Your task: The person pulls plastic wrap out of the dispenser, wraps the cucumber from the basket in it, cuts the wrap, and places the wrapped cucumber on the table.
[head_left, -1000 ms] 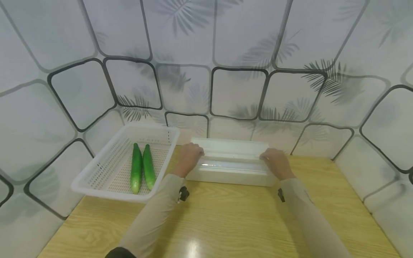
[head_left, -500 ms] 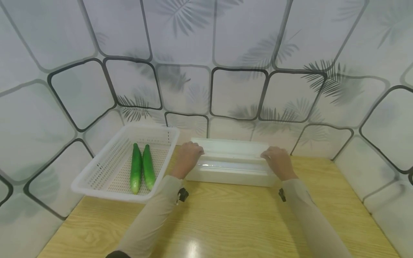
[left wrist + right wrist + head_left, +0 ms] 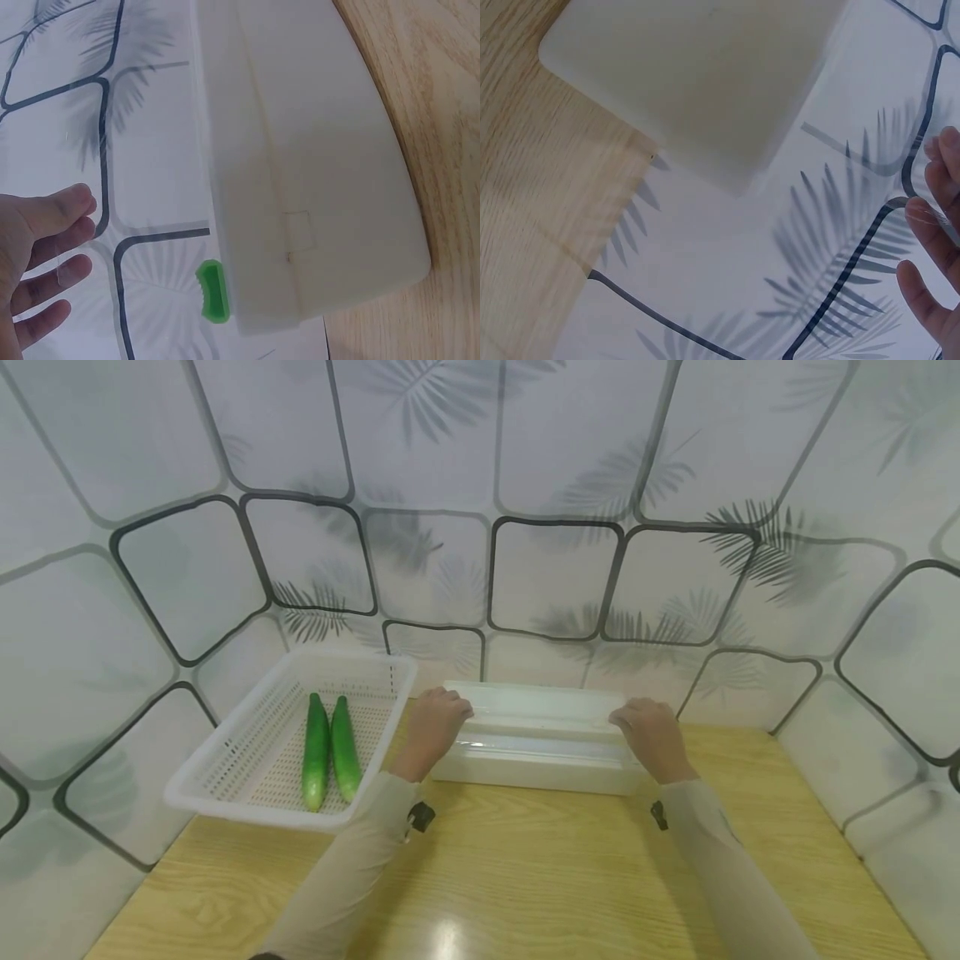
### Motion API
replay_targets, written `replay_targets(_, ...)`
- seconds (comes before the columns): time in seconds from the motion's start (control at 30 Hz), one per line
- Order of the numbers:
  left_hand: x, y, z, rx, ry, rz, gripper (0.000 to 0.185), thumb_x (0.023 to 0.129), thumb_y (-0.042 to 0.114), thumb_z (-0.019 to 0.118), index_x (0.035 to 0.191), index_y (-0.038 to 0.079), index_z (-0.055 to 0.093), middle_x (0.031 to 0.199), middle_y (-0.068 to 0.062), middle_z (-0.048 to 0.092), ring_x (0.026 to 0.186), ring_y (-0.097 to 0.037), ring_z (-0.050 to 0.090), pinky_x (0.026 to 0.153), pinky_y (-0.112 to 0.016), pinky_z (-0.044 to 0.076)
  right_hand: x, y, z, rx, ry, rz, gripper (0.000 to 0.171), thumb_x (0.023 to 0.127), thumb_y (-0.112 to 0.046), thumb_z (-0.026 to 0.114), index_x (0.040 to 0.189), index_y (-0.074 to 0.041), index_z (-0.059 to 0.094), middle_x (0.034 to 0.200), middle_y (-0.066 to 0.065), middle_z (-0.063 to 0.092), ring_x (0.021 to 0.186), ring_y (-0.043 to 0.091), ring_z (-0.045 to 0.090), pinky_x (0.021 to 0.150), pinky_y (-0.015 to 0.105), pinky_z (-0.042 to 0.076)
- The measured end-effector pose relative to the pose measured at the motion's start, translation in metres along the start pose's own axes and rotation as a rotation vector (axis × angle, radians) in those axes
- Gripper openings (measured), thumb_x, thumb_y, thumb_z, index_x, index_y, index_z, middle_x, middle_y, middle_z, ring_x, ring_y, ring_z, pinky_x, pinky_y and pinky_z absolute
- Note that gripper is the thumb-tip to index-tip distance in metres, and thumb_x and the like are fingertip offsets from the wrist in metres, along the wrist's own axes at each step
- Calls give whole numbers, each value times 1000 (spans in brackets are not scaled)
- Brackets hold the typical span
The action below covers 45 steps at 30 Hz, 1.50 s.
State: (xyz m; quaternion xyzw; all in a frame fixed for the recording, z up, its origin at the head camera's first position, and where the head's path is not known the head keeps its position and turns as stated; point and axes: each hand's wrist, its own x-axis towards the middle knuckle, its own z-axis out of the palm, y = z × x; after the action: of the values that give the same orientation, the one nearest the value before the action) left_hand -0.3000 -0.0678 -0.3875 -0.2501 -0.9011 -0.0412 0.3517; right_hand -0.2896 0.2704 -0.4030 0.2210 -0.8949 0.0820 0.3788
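Observation:
A long white cling film dispenser (image 3: 532, 772) lies near the back wall with its lid (image 3: 547, 700) raised. Its film roll shows as a shiny strip inside. At the left end my left hand (image 3: 435, 727) pinches the clear cling film between thumb and forefinger; the left wrist view shows the other fingers loosely bent. My right hand (image 3: 651, 737) pinches the film at the opposite end, and a transparent fold of cling film (image 3: 930, 216) glints by its fingers in the right wrist view. A green tab (image 3: 215, 292) sticks out from the dispenser's edge.
To the left stands a white perforated plastic basket (image 3: 247, 812) holding two cucumbers, one (image 3: 316, 756) beside the other (image 3: 345, 752). Patterned walls (image 3: 551, 577) close off the back and sides of the wooden table (image 3: 540, 860).
Both hands have shifted very slightly up, and the right one a little to the right, still pinching the film. The dispenser, basket and cucumbers have stayed put.

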Motion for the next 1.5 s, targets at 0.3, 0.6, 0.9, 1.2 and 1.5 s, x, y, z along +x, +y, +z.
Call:
replay_targets(0.3,-9,1,-4,-22,50,25,7,82,21,69,80,15,72,75,1,70,68,-14,59,66,-25,50,-3,-6,-10,-4,47,-35,5,72,-4,73,77,-5,71,71,10,67,67,28,59,60,43,46)
replay_targets(0.6,-15,1,-10,-6,154,52,5,81,21,69,79,17,72,76,3,71,72,-14,63,72,-27,53,-6,-7,-16,-10,113,-89,4,71,-5,74,74,-4,71,72,10,67,69,30,58,61,44,46)
replay_targets(0.9,-19,1,-13,-31,200,69,5,79,19,72,78,14,72,75,1,70,72,-16,63,75,-30,53,-6,-12,-25,-30,140,-104,8,68,-4,76,74,-4,71,71,10,67,66,30,59,60,44,48)
replay_targets(1.2,-22,3,-22,-40,230,70,7,81,20,70,78,14,71,75,1,70,73,-16,63,75,-30,53,-8,-17,-32,-20,179,-109,11,66,-1,78,75,-4,71,73,11,68,68,31,60,59,45,48)
replay_targets(1.5,-25,5,-27,-83,253,76,6,81,17,70,78,13,72,76,0,70,74,-17,63,72,-29,54,-9,-20,-37,-8,193,-100,10,66,-1,76,75,-3,71,72,12,66,69,30,60,60,45,46)
